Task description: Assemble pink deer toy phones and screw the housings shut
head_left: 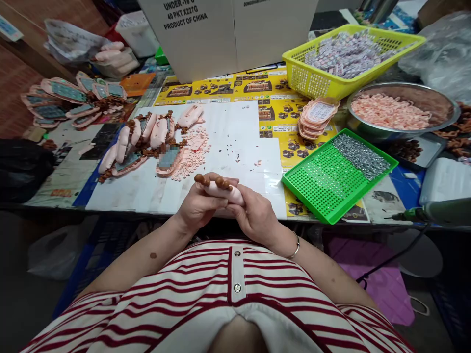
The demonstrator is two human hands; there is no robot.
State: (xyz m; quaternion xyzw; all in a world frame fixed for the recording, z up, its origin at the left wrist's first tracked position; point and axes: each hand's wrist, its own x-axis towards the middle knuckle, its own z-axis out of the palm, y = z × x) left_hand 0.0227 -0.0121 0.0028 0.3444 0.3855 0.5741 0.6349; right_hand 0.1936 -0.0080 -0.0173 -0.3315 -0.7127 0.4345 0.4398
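Both hands hold one pink plastic piece with brown knobs (232, 194) just above the front edge of the table. My left hand (200, 203) has its fingers wrapped round the knobbed end. The other end is pinched by my right hand (255, 213), thumb in front. Beyond and to the left, on a white board (235, 127), lies a group of similar pink pieces (123, 142) with brown parts, some showing grey-green insides. Small pink rings (187, 159) are heaped beside them.
A green tray (312, 184) of screws (362, 154) sits right, near a stack of pink plates (317, 117). Behind are a yellow basket (316, 83) and a steel bowl (401, 132). A power screwdriver (437, 212) lies at far right. More pink pieces (66, 90) lie far left.
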